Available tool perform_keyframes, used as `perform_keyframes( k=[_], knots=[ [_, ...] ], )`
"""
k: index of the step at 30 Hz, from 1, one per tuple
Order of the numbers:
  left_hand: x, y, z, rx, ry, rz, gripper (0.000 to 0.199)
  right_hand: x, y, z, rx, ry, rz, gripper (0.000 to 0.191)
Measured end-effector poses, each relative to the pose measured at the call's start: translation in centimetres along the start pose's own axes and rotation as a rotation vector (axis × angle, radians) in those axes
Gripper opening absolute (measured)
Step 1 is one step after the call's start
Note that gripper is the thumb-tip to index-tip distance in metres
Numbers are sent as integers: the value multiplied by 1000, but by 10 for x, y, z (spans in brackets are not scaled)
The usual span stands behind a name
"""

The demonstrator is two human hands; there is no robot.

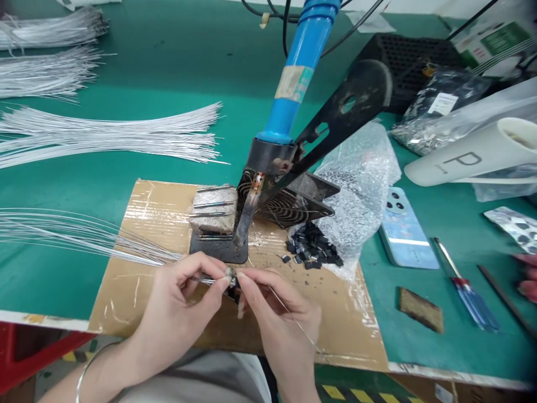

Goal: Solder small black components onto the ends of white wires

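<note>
At the near edge of the cardboard sheet (142, 291), the 2 hands meet just in front of the soldering iron stand (218, 249). The left hand (176, 302) has thumb and forefinger pressed together on a thin white wire (126, 252), close to its end. The right hand (272, 305) is pinched on a small dark part (232, 275), which sits exactly between the 2 sets of fingertips and touches the wire's end. A fine strand of solder wire (293, 319) also runs across the right hand.

The white wire has its long axis almost level; it runs from the far left and points right, into the pinch.

The cardboard lies on a green table (168, 73). A blue soldering iron (293, 78) leans in the stand, tip down. Bundles of white wires (104, 134) lie to the left, a heap of small black parts (312, 246) and a phone (405, 229) to the right.
</note>
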State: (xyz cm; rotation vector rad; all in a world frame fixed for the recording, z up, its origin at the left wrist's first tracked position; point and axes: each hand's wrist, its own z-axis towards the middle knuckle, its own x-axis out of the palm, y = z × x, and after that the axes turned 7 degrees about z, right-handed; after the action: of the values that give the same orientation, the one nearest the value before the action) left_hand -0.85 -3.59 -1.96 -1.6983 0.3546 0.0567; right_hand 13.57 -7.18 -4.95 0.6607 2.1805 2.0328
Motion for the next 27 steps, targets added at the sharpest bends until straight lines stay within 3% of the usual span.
perform_keyframes(
  k=[16, 22, 27],
  knots=[
    [1, -5, 6, -66, 21, -52, 15, 1, 3, 0, -5, -4, -75, 10],
    [2, -6, 11, -88, 7, 4, 13, 1, 11, -10, 4, -43, -231, 35],
    [4, -5, 15, -99, -19, 69, 12, -6, 16, -16, 36, -58, -347, 20]
  ],
)
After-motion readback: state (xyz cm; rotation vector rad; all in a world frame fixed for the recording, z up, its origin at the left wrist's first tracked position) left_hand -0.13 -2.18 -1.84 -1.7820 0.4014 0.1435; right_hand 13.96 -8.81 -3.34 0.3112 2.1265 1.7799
